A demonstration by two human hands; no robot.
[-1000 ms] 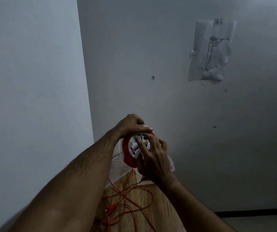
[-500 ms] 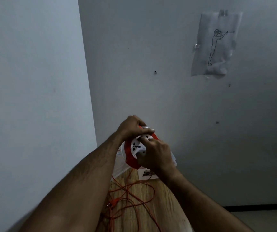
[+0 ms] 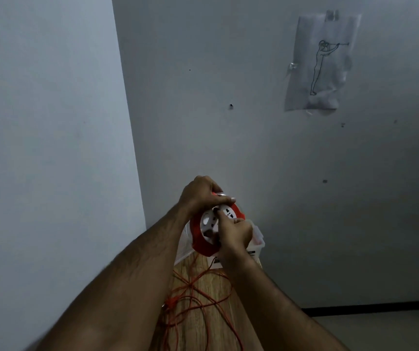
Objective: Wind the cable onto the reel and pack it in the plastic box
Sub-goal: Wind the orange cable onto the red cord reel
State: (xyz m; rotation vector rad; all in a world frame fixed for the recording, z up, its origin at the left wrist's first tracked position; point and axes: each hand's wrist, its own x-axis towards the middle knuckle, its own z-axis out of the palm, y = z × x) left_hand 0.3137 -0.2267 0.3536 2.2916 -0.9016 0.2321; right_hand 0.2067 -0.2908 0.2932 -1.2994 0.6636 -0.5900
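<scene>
You are mid-winding: your left hand (image 3: 199, 196) holds a closed grip on the top rim of the one red-and-white reel (image 3: 209, 230), raised above the worktop (image 3: 203, 333). Your right hand (image 3: 233, 233) curls on its white face, apparently cranking. One orange cable (image 3: 198, 297) lies mostly loose in tangled loops below. Next, keep turning and feed the slack evenly. One plastic box (image 3: 257, 243) waits just behind.

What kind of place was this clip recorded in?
Probably a plain room in a home, in a corner. Bare grey walls meet there, a line drawing is taped up, and a narrow wooden table holds loose orange cable. The hands hold a reel.
</scene>
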